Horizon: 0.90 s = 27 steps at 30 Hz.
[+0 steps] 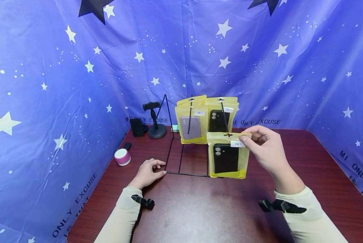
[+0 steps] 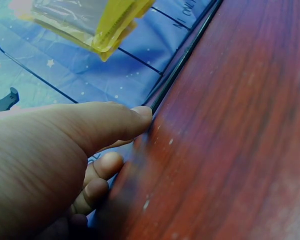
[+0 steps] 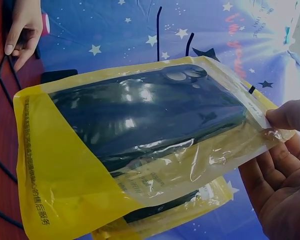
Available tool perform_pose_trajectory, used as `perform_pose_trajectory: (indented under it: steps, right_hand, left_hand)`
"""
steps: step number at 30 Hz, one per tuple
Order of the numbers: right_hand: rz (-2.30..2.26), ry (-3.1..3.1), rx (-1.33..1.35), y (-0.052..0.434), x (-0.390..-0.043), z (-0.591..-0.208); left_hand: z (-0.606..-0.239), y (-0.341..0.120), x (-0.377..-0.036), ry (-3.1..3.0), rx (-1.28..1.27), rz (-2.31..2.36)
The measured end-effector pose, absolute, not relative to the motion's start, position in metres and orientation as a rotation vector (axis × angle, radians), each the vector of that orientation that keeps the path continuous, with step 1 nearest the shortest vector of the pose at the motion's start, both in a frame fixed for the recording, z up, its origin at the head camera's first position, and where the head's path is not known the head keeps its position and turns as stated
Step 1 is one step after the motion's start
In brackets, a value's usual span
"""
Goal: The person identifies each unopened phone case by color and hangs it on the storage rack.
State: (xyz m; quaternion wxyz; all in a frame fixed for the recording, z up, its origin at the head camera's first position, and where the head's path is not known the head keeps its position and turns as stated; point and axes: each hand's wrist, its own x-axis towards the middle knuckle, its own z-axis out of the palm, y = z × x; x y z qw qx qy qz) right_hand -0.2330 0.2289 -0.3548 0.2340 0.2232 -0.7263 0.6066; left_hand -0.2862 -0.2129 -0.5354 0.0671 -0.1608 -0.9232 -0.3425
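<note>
My right hand (image 1: 245,137) pinches the top right corner of a yellow bag (image 1: 228,157) with a black phone case inside, held upright just in front of a black wire rack (image 1: 187,174). In the right wrist view the bag (image 3: 140,130) fills the frame, with my fingers (image 3: 285,117) on its clear flap. Two more yellow bags hang on the rack's hooks, one with a grey case (image 1: 192,125) and one with a black case (image 1: 220,117). My left hand (image 1: 160,168) rests on the table, fingers loosely curled. Its thumb (image 2: 140,116) touches the front left corner of the rack's base wire (image 2: 185,55).
The rack stands on a red-brown table (image 1: 199,209). At the back left are a pink and white round speaker (image 1: 122,157), a black phone stand (image 1: 155,123), a black box (image 1: 137,127) and a small black object (image 1: 127,145). A blue starry cloth (image 1: 62,84) encloses the table on three sides.
</note>
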Motion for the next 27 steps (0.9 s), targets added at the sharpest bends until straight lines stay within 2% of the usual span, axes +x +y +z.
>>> perform_pose_trajectory:
  steps: [27]
  right_hand:
    - [1.654,-2.003,0.504,0.223,-0.278,-0.355]
  left_hand:
    - [-0.534,-0.212,-0.286,-2.806,-0.462,-1.028]
